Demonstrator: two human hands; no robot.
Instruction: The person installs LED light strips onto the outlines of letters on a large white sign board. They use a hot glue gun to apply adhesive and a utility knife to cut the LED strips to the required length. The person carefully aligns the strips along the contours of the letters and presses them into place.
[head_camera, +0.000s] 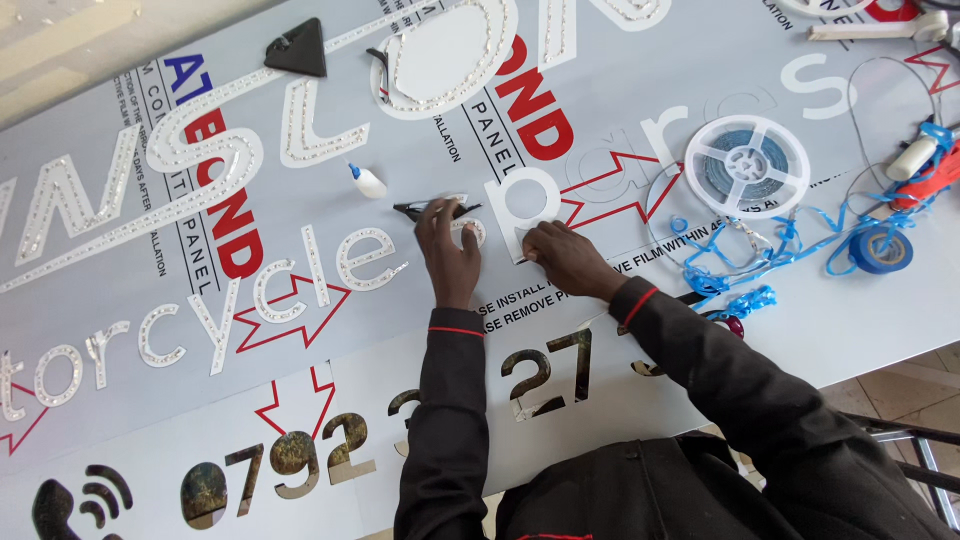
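My left hand (447, 255) rests on the grey sign panel (620, 80), fingers closed on a black hand tool (432, 210) and lying against a small round cut-out letter lined with light beads (470, 232). Just to its right, my right hand (562, 258) pinches a thin dark tool whose tip (521, 261) touches the panel at the foot of a white cut-out letter shaped like a p (527, 205). Both arms wear dark sleeves with a red cuff stripe.
A small glue bottle with a blue cap (367, 181) lies left of the hands. At the right are a white reel (747, 165), tangled blue wire (740, 265) and a blue tape roll (885, 248). Mirrored numerals (545, 375) lie near the front edge; a black triangle (297, 50) sits at the back.
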